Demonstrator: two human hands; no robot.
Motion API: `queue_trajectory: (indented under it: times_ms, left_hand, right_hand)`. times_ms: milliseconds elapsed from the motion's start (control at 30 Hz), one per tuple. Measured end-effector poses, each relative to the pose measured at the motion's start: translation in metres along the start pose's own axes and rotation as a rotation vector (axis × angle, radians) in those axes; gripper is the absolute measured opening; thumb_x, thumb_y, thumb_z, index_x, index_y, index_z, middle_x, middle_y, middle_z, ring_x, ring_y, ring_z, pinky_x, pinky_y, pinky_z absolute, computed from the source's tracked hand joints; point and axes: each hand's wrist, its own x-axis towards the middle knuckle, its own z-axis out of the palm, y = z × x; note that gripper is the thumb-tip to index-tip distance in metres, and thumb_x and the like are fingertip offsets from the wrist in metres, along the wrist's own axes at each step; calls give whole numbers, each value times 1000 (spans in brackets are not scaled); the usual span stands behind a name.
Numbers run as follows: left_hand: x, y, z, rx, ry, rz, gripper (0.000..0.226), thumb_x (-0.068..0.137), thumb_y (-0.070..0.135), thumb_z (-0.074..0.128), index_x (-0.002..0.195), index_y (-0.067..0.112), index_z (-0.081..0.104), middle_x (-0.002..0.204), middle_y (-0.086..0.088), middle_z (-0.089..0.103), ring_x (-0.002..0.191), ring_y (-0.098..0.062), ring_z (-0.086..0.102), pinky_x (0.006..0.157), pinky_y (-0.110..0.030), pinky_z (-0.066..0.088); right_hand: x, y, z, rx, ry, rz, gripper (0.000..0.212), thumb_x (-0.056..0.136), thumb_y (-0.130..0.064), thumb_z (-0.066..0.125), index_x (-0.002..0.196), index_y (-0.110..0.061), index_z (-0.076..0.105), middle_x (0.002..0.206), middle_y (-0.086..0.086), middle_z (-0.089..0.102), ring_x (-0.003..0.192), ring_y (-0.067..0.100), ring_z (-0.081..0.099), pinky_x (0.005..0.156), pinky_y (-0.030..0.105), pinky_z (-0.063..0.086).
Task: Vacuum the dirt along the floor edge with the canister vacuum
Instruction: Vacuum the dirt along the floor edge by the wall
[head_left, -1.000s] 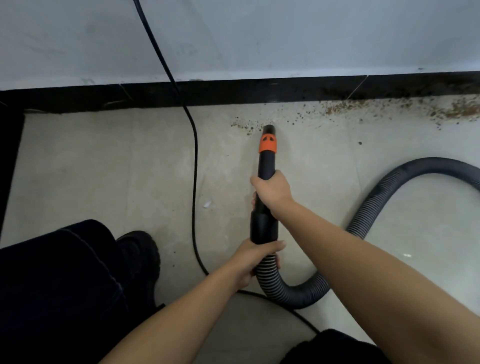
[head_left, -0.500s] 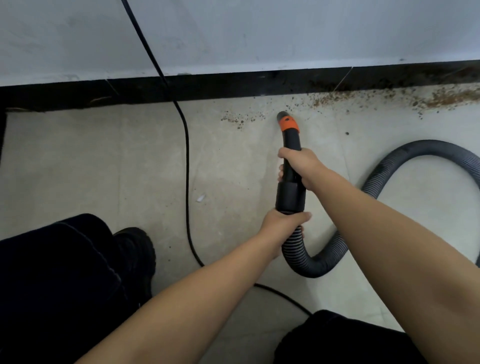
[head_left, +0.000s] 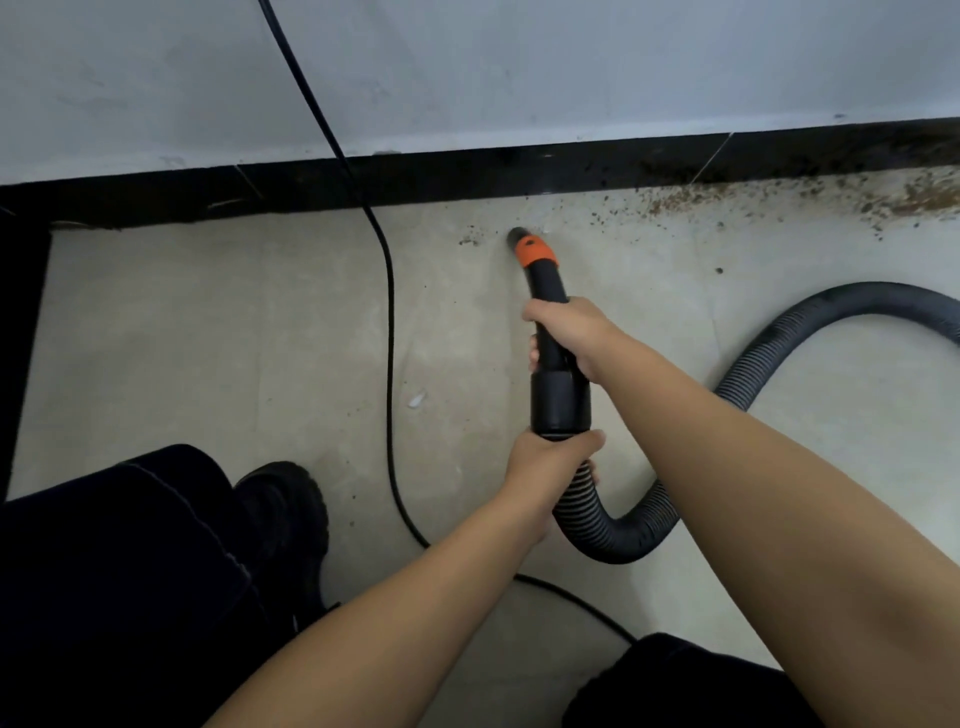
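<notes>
- Right hand (head_left: 569, 332) is wrapped round the smooth black wand (head_left: 550, 322), fingers curled under it; left hand (head_left: 545, 467) is clenched on the ribbed hose (head_left: 623, 540) just behind the thick black cuff (head_left: 560, 405).
- Change: half a second ago the nozzle (head_left: 519, 239) was angled right of the dirt cluster; it has now been swung left, tip set on the floor just right of the last small crumbs (head_left: 470, 240).
- That cluster is visibly thinner than it was a second ago, so pickup is judged to be working.
- Orange collar (head_left: 535, 253) sits just behind the nozzle mouth; hard plastic, slightly tapered.
- Bulk of the dirt (head_left: 779, 200) is left: brown, granular, strewn along the black skirting (head_left: 467, 179) to the right, denser toward the frame edge. Task is judged early; a rightward sweep along the edge is needed.
- Hose is corrugated and flexible, looped in a U behind the hands, then arched off right.
- Floor (head_left: 208, 338) is pale, matt, scuffed tile.
- Thin black cable (head_left: 388, 312) is draped down the wall and across the floor left of the nozzle; snag risk if the sweep goes left.
- Canister itself is not in view.
</notes>
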Motion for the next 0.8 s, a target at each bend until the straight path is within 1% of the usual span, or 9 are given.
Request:
queue_trajectory:
  times_ms: [67,133,267,367,433,500,633,700,800]
  left_hand:
    - [4,9,7,40,-55,-14,14,82,9,69,88,9,56,63,-9,57,45,-14,54,45,-19,48]
    - [9,16,16,67,-94,-26,15,82,8,69,88,9,56,63,-8,56,46,-14,54,43,-17,47]
    - [19,28,29,93,-118,-35,15,82,9,70,90,8,56,64,-8,56,47,-14,54,41,-16,46]
    - [20,28,31,38,-77,-20,15,82,8,69,89,8,56,64,-8,56,50,-17,53,42,-17,46]
    - [17,22,28,-6,-35,-18,15,82,10,69,89,9,57,63,-8,57,50,-16,54,46,-19,48]
    - [12,14,24,-63,16,-20,17,82,12,70,93,8,58,64,-7,59,51,-16,56,50,-22,50]
    - [5,3,15,-169,104,-20,12,81,12,70,85,9,59,63,-7,61,54,-18,58,64,-30,51]
    - [6,3,9,-183,114,-10,11,81,12,69,83,10,59,61,-6,61,53,-18,58,62,-29,50]
    - [11,10,-1,-159,109,1,11,82,11,69,84,11,58,63,-7,61,52,-17,57,58,-26,49]
  right_hand:
    - [3,-3,-16,51,63,5,14,88,-7,57,81,-5,45,55,12,47,32,19,47,40,25,48]
    - [7,-7,-31,88,106,8,14,88,-7,57,82,-6,44,55,12,47,32,19,47,40,26,48]
    - [16,-16,-48,84,138,18,14,88,-9,59,87,-6,46,56,10,49,35,19,49,43,27,50]
    - [19,-22,-41,35,85,18,15,87,-9,59,89,-5,45,55,9,49,35,19,49,43,27,50]
    - [18,-23,-28,-38,19,19,14,87,-9,59,87,-5,46,55,9,49,36,19,49,43,27,49]
    - [16,-21,-12,-110,-49,24,12,87,-9,58,85,-5,46,55,10,50,37,20,49,44,28,49]
    - [12,-15,15,-200,-162,35,12,87,-9,59,87,-6,48,54,10,52,41,21,50,47,30,50]
    - [11,-16,23,-197,-182,27,11,87,-9,59,88,-6,48,55,10,51,41,21,50,48,29,50]
    - [14,-18,28,-150,-165,15,11,87,-9,58,88,-7,48,53,9,51,41,20,50,48,29,50]
